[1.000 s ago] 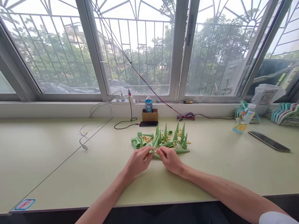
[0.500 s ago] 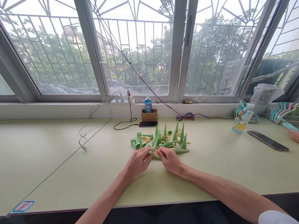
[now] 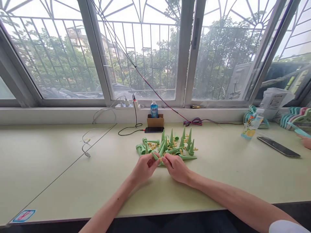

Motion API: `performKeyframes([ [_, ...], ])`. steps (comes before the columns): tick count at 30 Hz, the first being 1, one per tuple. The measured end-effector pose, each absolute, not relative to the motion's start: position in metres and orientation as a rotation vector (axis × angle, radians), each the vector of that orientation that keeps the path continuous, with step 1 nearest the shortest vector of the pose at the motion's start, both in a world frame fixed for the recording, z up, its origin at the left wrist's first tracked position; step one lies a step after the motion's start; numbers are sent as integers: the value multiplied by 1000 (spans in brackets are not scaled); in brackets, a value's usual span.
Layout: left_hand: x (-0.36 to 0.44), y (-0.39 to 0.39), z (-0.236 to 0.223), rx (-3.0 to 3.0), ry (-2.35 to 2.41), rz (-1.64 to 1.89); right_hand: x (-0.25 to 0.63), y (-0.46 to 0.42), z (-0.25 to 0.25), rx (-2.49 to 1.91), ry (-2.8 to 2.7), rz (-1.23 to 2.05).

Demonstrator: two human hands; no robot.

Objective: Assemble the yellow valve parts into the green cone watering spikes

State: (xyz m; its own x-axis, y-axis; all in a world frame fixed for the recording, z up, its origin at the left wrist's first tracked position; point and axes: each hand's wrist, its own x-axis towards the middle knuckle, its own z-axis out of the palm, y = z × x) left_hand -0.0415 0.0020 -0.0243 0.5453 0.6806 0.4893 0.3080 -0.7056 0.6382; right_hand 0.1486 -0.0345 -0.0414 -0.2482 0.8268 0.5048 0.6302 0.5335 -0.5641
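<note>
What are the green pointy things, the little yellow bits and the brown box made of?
The green pointy things look like hard plastic, smooth with a soft sheen: many share one even color and molded cone shape. The little yellow bits are probably plastic too, since they're evenly colored, but they're too small to be sure. The brown box seems to be cardboard: dull, tan and flat-sided.

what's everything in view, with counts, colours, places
cones: many, green, before hands
fittings: several, yellow, among cones
table: one, pale green, underneath
bottles: two, blue in box, lemon-labelled right
box: one, brown, behind cones
phones: two, dark, behind cones and right
cables: several, white, black, red-blue, rear and left
power strip: one, white, rear ledge
likely hangers: several, pastel, right
plastic bag: one, white, right rear
windows: several, grey-framed, back
another person's hand: one, right edge
left hand: one, holding cone
right hand: one, beside left
</note>
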Motion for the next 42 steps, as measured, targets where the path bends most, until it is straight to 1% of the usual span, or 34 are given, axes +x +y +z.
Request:
performKeyframes([
  [6,-41,-1,-22,2246,764,941,149,-32,-46,-1214,-2008,265],
  [23,-45,-5,-25,2557,793,995,149,-29,-49,-1221,-2017,279],
  [42,-43,-1,-27,2368,784,982,149,-33,-42,-1193,-2015,313],
])
